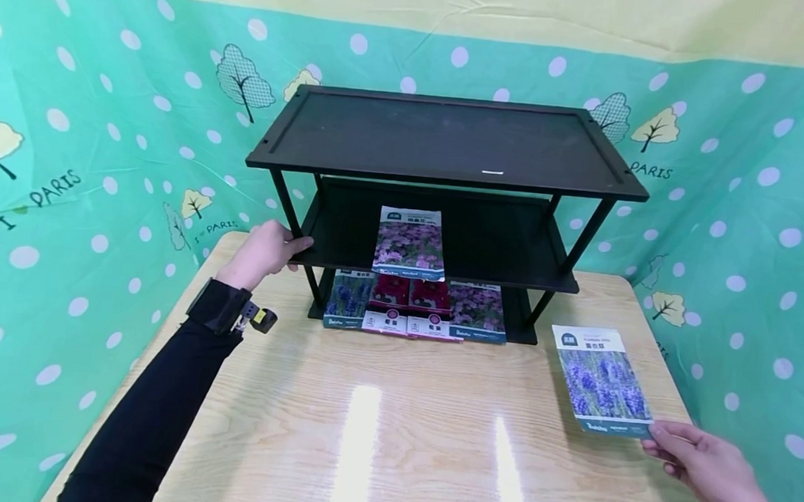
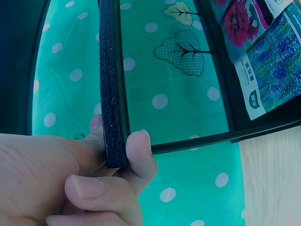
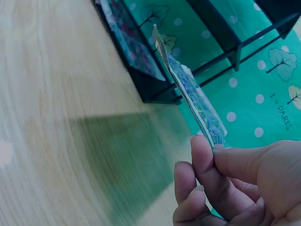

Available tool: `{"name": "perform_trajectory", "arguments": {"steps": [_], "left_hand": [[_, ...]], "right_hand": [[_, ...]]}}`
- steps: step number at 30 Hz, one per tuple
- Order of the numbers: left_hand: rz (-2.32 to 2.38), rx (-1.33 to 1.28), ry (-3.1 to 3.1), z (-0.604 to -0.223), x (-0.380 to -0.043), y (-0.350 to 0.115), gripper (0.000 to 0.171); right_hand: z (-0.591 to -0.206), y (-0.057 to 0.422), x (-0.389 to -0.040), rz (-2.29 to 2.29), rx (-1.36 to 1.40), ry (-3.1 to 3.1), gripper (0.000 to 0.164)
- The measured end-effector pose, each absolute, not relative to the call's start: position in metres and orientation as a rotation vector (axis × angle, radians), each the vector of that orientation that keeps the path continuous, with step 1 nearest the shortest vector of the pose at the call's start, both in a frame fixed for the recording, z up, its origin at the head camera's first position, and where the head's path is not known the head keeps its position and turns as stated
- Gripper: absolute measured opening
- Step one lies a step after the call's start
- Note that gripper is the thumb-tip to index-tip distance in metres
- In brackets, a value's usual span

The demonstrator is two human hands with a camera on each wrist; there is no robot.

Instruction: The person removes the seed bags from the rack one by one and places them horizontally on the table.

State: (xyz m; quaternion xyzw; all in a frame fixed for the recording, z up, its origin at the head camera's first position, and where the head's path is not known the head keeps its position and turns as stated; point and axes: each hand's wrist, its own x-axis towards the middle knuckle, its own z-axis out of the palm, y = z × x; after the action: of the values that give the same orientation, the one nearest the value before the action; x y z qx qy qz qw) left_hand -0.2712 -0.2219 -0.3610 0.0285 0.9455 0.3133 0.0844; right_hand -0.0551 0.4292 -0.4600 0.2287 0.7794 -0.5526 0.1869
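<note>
A black shelf rack (image 1: 450, 143) with three tiers stands at the back of the table. My left hand (image 1: 264, 252) grips the left edge of its middle tier, thumb on top and fingers beneath; the left wrist view shows the black board (image 2: 112, 94) between thumb and fingers. My right hand (image 1: 703, 465) pinches the lower right corner of a seed packet (image 1: 604, 382) with blue-purple flowers, held above the table at the right. In the right wrist view this packet (image 3: 200, 103) is seen nearly edge-on, between thumb and index finger.
A seed packet with pink-purple flowers (image 1: 411, 244) lies on the middle tier, at its front edge. Several packets stand in a row on the bottom tier, among them a red-flowered packet (image 1: 388, 304). Green dotted cloth (image 1: 88, 186) surrounds the wooden table (image 1: 280, 428).
</note>
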Motion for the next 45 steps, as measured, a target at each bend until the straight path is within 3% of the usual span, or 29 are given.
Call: {"name": "perform_trajectory", "arguments": {"steps": [7, 26, 45], "left_hand": [[0.939, 0.130, 2.855, -0.357, -0.270, -0.221, 0.050], [0.923, 0.110, 2.839, -0.363, -0.270, -0.223, 0.050], [0.951, 0.104, 2.826, -0.364, -0.269, -0.223, 0.046]], "right_hand": [[-0.469, 0.429, -0.055, -1.490, 0.653, 2.220, 0.044], [-0.490, 0.428, -0.059, -1.296, 0.657, 2.308, 0.058], [-0.498, 0.425, -0.062, -1.181, 0.655, 2.376, 0.058]]}}
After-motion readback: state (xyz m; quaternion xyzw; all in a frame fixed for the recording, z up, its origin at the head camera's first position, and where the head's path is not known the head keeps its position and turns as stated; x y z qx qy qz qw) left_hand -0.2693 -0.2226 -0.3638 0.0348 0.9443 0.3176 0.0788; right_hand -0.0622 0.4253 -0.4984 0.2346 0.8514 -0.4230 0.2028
